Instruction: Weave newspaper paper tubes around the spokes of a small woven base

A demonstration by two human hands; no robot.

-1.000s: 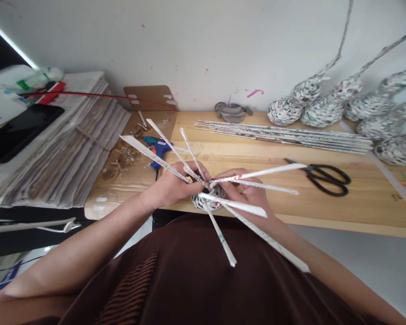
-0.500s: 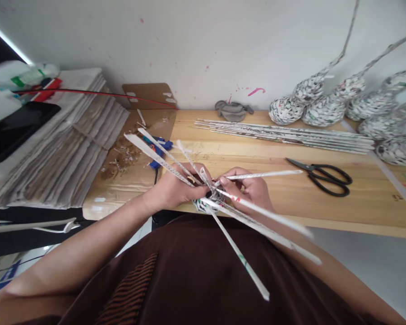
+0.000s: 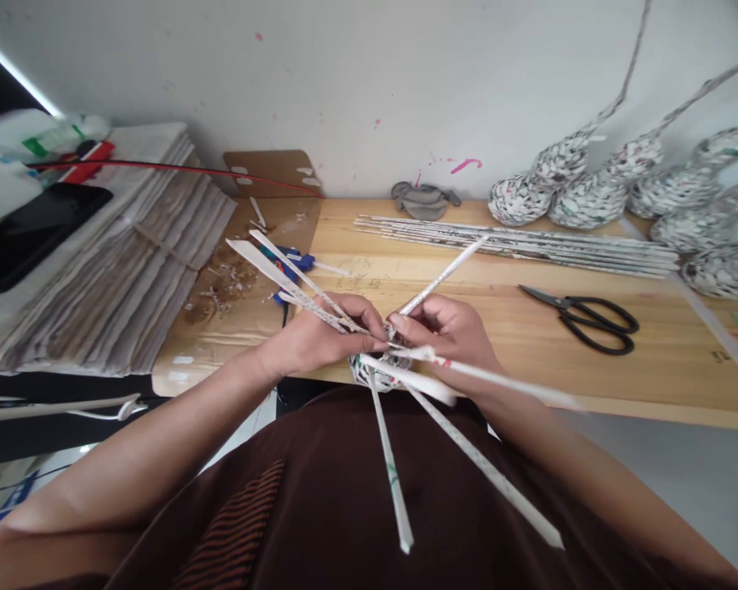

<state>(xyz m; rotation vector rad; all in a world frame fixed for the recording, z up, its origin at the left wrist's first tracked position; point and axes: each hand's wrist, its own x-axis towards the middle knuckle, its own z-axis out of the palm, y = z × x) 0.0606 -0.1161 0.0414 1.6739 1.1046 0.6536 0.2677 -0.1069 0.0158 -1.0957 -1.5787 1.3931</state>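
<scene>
A small woven newspaper piece [image 3: 378, 374] sits at the table's front edge, close to my body, with several rolled paper strips fanning out of it. My left hand [image 3: 332, 332] is closed at its rim, thumb and fingers pinching paper strips [image 3: 295, 288] that point up and left. On the other side my right hand [image 3: 448, 328] pinches a paper strip [image 3: 446, 274] that slants up and right. Other loose strips [image 3: 485, 459] hang toward my lap, one of them blurred. My fingers hide part of the weave.
Black-handled scissors [image 3: 596, 322] lie on the right of the wooden table. Behind them is a bundle of paper rolls [image 3: 517, 244], with woven gourd shapes [image 3: 584, 192] by the wall. To the left are a blue glue gun [image 3: 295, 264], cardboard [image 3: 190, 360] and stacked newspapers [image 3: 153, 246].
The strip in my right hand has swung from nearly level to steeply up and right. The lower strips have shifted as the woven piece turned, and my hands have come closer together.
</scene>
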